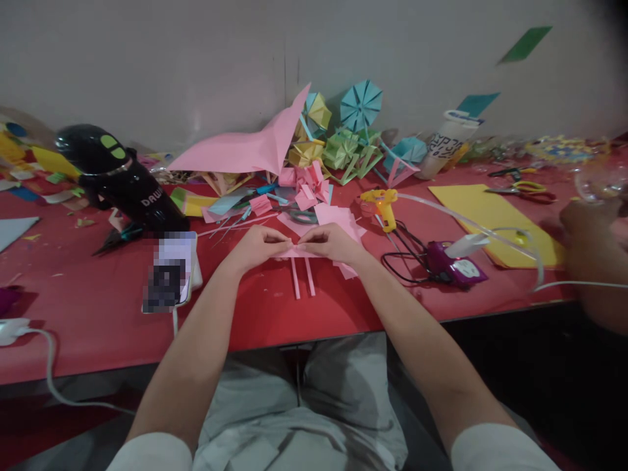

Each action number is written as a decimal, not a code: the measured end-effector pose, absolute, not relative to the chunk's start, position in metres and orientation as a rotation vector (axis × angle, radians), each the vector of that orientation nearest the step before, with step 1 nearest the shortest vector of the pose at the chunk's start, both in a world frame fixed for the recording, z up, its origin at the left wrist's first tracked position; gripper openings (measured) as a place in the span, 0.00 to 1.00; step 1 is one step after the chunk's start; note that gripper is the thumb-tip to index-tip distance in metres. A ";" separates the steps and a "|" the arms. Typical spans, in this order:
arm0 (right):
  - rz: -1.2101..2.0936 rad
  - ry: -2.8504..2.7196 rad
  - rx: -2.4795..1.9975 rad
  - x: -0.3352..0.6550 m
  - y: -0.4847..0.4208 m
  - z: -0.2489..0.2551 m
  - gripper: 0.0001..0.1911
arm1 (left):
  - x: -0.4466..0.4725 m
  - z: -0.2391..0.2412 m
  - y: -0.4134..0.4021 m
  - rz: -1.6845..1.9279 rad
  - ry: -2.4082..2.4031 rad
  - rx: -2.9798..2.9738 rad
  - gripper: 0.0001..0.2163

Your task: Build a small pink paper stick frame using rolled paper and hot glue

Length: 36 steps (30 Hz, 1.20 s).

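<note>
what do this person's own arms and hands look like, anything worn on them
The left hand and right hand are ungloved. The wrists show no watch or bracelet. The forearms are uncovered, below short, whitish sleeves without visible markings.

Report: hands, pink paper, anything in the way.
Left hand, right hand: pinch grip on pink paper. Two pink strips jutting toward the person. Pink sheets just beyond hands; glue gun apart, to the right.
</note>
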State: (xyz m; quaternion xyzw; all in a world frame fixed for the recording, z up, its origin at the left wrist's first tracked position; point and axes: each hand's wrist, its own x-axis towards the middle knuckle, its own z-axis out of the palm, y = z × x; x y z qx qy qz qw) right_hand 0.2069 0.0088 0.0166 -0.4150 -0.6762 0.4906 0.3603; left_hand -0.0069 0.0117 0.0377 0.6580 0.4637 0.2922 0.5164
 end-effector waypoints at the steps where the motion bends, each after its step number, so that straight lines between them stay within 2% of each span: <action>1: 1.260 -1.744 -1.066 0.207 0.009 0.017 0.13 | -0.007 0.038 0.012 0.694 1.112 1.569 0.11; 17: 1.396 -1.701 -1.130 0.206 0.005 0.024 0.20 | -0.009 0.033 0.015 0.777 1.028 1.674 0.12; 27: 1.481 -1.637 -1.096 0.208 0.007 0.019 0.18 | -0.011 0.037 0.012 0.587 1.035 1.563 0.13; 36: 1.503 -1.332 -1.098 0.207 0.007 0.023 0.26 | -0.007 0.041 0.008 0.568 0.982 1.437 0.16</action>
